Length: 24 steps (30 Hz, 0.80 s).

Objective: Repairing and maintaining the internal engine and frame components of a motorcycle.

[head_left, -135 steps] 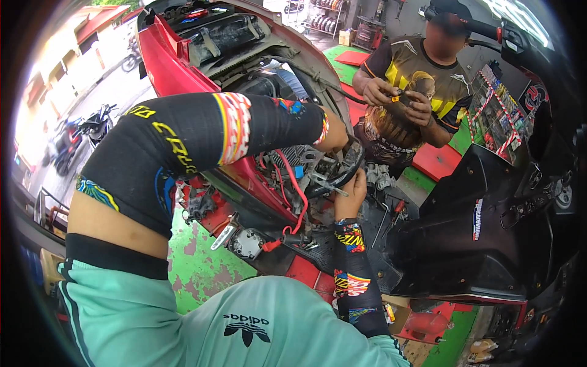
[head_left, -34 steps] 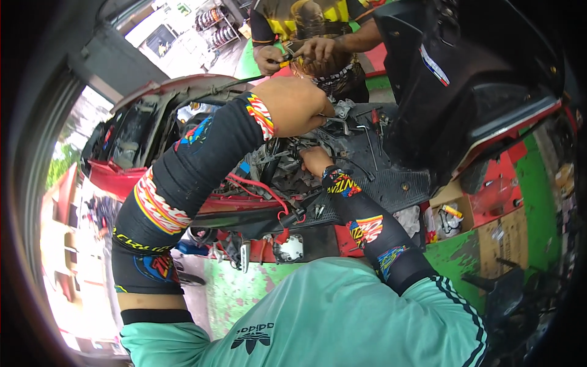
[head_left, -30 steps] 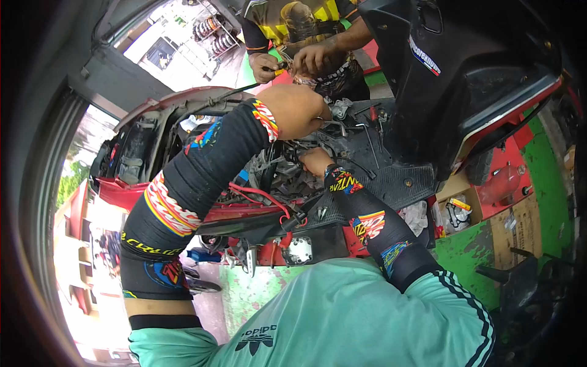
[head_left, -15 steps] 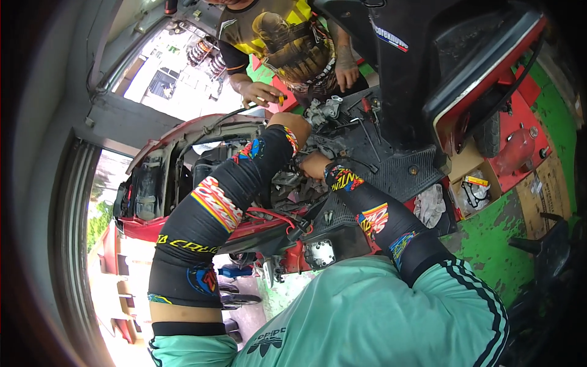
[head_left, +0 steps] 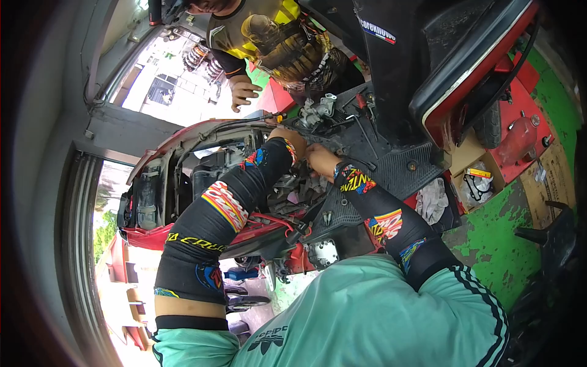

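Fingers (head_left: pixel 312 151), left hand (head_left: pixel 288 138) and right hand (head_left: pixel 323 161): closure we cannot make out. Near: scooter (head_left: pixel 391 166), red flank (head_left: pixel 145 236) left, black ribbed footboard (head_left: pixel 344 206) right, grimy engine (head_left: pixel 299 183) between.

On my feed I see a grey wall (head_left: pixel 49 147), ribbed metal doorframe (head_left: pixel 85 208), chipped green-painted floor (head_left: pixel 498 260) and glaring daylight.

Overexposed daylight at left, shaded grey wall (head_left: pixel 46 122), curved edges, black rim
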Available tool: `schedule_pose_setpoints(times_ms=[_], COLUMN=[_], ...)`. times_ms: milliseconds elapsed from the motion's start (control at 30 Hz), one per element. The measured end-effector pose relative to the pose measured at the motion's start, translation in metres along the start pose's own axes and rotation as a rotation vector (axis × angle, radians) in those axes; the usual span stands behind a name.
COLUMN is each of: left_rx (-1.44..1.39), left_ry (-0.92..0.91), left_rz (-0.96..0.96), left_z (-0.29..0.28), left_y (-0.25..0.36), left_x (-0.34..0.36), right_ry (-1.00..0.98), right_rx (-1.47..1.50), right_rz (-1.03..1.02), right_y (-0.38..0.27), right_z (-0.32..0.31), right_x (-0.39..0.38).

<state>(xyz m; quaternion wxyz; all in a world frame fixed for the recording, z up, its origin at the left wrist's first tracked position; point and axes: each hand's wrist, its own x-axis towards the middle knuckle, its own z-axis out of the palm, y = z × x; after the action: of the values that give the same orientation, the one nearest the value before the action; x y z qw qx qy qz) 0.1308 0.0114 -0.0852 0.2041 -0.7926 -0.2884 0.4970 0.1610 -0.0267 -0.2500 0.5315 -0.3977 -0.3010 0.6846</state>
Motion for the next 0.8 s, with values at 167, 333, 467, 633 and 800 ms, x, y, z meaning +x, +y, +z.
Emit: schedule_pose_setpoints(times_ms=[167,333,467,633,800], left_rx=[-0.014,0.013,-0.022,-0.039,-0.062], left_ry=[-0.082,-0.091,-0.103,0.036,0.085], left_rz=[0.015,0.041,-0.029,-0.036,-0.092], left_z=[-0.001,0.000,-0.003,-0.014,-0.030], left_y=[-0.005,-0.004,-0.003,-0.019,-0.030], left_x=[-0.001,0.001,0.003,-0.006,-0.017], right_ry=[-0.076,-0.151,-0.123,-0.056,-0.081], right_rx=[-0.281,-0.365,-0.482,-0.598,-0.651], right_rz=[0.096,-0.071,-0.095,-0.251,-0.275], right_y=[-0.005,-0.004,-0.004,0.000,0.007], right_z=[-0.005,-0.016,-0.015,-0.002,-0.001], right_x=[-0.003,-0.005,-0.005,-0.001,0.006])
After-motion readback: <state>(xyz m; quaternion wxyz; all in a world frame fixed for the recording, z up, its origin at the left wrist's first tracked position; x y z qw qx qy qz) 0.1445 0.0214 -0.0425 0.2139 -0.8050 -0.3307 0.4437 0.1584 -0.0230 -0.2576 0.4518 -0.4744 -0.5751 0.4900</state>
